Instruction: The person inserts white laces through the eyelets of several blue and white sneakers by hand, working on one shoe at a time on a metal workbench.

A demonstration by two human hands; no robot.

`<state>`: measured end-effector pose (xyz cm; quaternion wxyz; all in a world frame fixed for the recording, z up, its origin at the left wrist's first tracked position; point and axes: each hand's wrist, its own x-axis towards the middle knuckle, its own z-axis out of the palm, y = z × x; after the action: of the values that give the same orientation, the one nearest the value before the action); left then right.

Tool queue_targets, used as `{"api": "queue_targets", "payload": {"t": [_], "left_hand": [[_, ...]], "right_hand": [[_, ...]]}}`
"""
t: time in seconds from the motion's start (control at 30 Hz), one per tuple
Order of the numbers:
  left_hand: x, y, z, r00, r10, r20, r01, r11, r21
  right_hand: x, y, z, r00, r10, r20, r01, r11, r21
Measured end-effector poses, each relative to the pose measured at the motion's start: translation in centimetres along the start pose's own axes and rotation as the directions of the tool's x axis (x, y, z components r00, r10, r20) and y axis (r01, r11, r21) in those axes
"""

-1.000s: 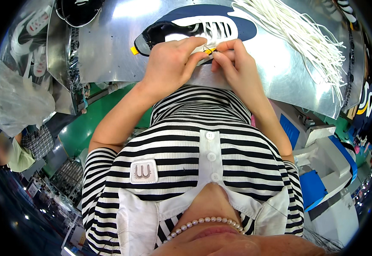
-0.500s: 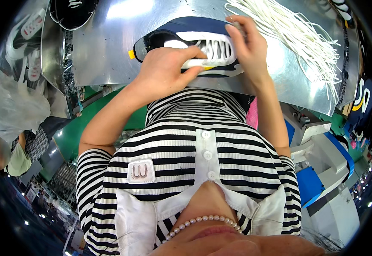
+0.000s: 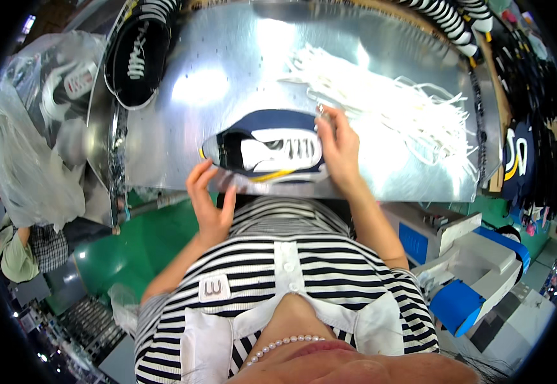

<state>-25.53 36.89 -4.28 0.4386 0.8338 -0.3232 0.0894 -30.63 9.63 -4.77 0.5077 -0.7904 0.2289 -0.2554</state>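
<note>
A navy, white and yellow shoe upper (image 3: 278,171) lies on its side on the metal table, with its heel to the left and its toe to the right. White lace strands cross its throat. My left hand (image 3: 209,201) is at the heel end, fingers spread and holding nothing. Its fingertips come close to the heel edge; whether they touch cannot be told. My right hand (image 3: 341,146) rests beside the toe. Between thumb and forefinger it pinches a small metallic thing (image 3: 320,110), too small to name.
A loose pile of white laces (image 3: 387,105) spreads over the right side of the metal table (image 3: 227,38). A black laced shoe (image 3: 136,61) stands at the far left. A clear plastic bag (image 3: 32,153) hangs beyond it. Blue and grey equipment (image 3: 467,281) stands at the right.
My left hand has let go of the shoe's throat and drawn back to the heel, its fingers spreading. My right hand stays by the toe. The whole view has shifted.
</note>
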Motion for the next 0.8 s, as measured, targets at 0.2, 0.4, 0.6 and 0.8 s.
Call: {"api": "queue_targets", "payload": {"t": [0.2,0.4,0.6,0.8], "left_hand": [[0.6,0.9,0.5,0.637,-0.631,0.442,0.651,0.133,-0.748],[6.1,0.9,-2.0,0.843,-0.206,0.497,0.459,-0.208,-0.864],[15.2,3.8,-2.5,0.927,-0.356,-0.116,0.192,0.717,-0.67],[24.8,-13.8,-2.0,0.898,-0.286,-0.335,0.378,0.892,0.249]], "right_hand": [[0.3,-1.5,2.0,0.988,-0.012,0.156,0.0,0.997,0.08],[2.0,-3.1,3.9,0.914,0.114,0.388,-0.322,0.785,0.529],[1.6,-1.5,3.0,0.866,0.215,0.452,-0.441,0.753,0.488],[1.3,0.8,-1.8,0.868,0.321,0.379,-0.469,0.779,0.416]]}}
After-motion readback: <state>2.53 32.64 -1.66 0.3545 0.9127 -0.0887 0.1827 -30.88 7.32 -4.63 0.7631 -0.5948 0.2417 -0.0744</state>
